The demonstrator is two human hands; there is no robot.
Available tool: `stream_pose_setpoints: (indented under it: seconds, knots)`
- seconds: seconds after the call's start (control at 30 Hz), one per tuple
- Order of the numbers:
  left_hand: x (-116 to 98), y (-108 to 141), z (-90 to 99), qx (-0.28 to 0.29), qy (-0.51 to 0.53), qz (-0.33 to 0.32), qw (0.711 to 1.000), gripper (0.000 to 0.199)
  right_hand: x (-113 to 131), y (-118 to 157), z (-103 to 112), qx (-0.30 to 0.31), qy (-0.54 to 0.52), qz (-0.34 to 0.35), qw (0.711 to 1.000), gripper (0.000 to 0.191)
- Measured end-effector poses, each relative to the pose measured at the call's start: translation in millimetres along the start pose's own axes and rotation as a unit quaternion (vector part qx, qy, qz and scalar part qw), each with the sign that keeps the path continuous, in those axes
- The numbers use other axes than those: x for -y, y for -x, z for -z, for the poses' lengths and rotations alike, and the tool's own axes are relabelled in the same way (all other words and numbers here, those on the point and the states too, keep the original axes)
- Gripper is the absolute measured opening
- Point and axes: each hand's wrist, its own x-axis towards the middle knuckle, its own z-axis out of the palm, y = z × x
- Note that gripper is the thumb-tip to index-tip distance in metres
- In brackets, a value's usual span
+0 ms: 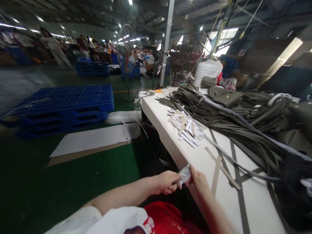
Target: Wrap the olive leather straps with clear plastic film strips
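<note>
Close to the table's near edge, both my hands hold a small, shiny, greyish-clear thing (184, 175) that looks like crumpled plastic film or a small plastic packet. My left hand (168, 182) pinches its left end, fingers curled. At the other end my right hand (198, 179) grips it between thumb and fingers, partly hiding it. What is inside the film, if anything, I cannot make out. Beside my right hand, beige strips (216, 175) lie crossed on the white table (258, 208). Farther along is a loose pile of white and beige paper strips (185, 126).
Long dark olive straps (226, 126) are heaped along the table's far side, with a grey cord (234, 164) running over it. Blue pallets (65, 100) and a white sheet (95, 139) lie on the green floor to the left. A fan (128, 61) and several people stand farther back.
</note>
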Motion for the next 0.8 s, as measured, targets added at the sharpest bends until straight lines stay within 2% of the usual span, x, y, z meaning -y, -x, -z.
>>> stream_pose_setpoints:
  seconds: [0.07,0.1,0.17,0.2,0.27,0.33,0.4,0.47,0.53,0.6,0.63,0.7,0.8]
  knots:
    - [-4.4,-1.5,2.2,-0.006,0.008,0.003,1.0,0.058,5.5,6.0,10.7,-0.006,0.025,-0.004,1.0,0.066]
    - [-7.6,-2.3,2.6,-0.001,0.02,0.003,1.0,0.056,8.4,9.1,16.8,-0.031,0.041,0.023,0.998,0.059]
    - [-16.2,-3.4,0.6,0.022,0.053,-0.002,0.998,0.049,12.9,15.5,26.1,-0.072,0.057,0.121,0.988,0.04]
    - [-21.6,-3.5,-2.0,0.037,0.072,-0.006,0.997,0.044,14.0,19.1,27.6,-0.062,0.047,0.172,0.982,0.04]
    - [-34.0,-3.7,-9.7,0.072,0.108,-0.026,0.991,0.036,13.3,27.5,21.3,0.021,0.004,0.216,0.976,0.044]
    - [-47.7,-5.2,-17.2,0.084,0.146,-0.067,0.984,0.032,9.9,37.9,4.2,0.128,-0.049,0.176,0.975,0.036]
    - [-61.0,-9.9,-20.0,0.041,0.176,-0.136,0.974,0.031,6.9,50.4,-16.0,0.202,-0.101,0.106,0.968,0.045]
    - [-71.1,-17.8,-16.5,-0.049,0.162,-0.233,0.958,0.033,8.0,64.0,-28.9,0.24,-0.148,0.069,0.957,0.054]
    - [-75.4,-26.7,-10.1,-0.141,0.051,-0.32,0.935,0.032,15.9,77.2,-27.8,0.226,-0.183,0.066,0.954,0.056]
    - [-73.2,-33.6,-6.9,-0.185,-0.119,-0.361,0.906,0.031,29.5,87.7,-13.2,0.165,-0.201,0.076,0.963,0.054]
    - [-70.1,-35.5,-8.1,-0.182,-0.202,-0.364,0.891,0.032,37.1,91.3,-2.6,0.132,-0.205,0.084,0.966,0.052]
    - [-62.2,-35.1,-16.3,-0.138,-0.324,-0.362,0.863,0.034,49.9,94.6,20.2,0.076,-0.215,0.103,0.968,0.048]
    - [-51.7,-27.0,-35.3,-0.033,-0.413,-0.372,0.831,0.04,56.8,90.7,50.5,0.022,-0.225,0.122,0.966,0.045]
